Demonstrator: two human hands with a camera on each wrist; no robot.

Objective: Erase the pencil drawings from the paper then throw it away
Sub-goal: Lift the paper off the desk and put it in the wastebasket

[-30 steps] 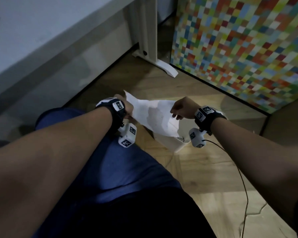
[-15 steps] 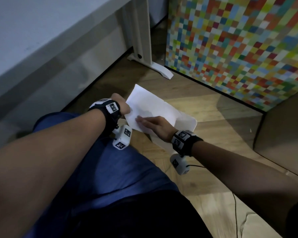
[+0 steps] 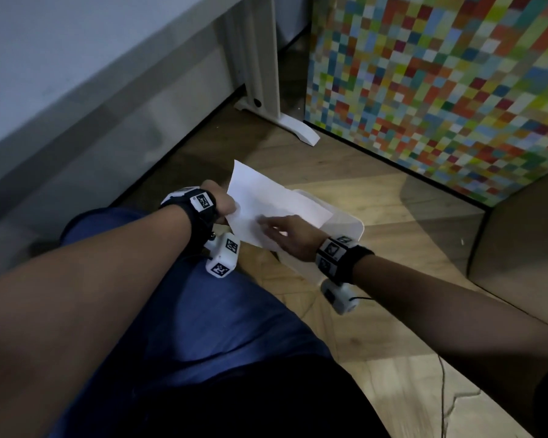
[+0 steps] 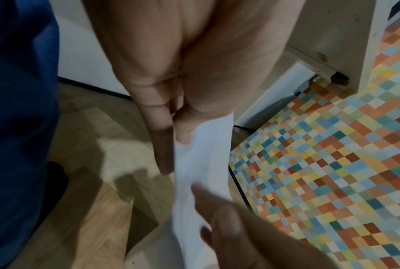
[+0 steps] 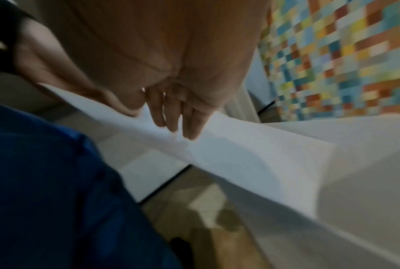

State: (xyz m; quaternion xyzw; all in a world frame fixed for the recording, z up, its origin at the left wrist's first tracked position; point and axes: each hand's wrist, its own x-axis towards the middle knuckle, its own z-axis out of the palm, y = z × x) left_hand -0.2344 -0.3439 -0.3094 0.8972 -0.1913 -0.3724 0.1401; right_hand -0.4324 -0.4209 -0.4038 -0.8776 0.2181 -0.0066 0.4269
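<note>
Paper (image 3: 266,205) now hangs just above the white bin (image 3: 356,224); the right hand (image 3: 293,237) has shifted from pinching its edge to pressing flat-fingered, while the left hand (image 3: 220,202) still pinches it (likely being folded for dropping in).

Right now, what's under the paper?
A white bin on the floor sits under the paper, which the left hand pinches and the right hand presses flat. The sheet covers the bin's opening, so its contents can't be seen.
</note>
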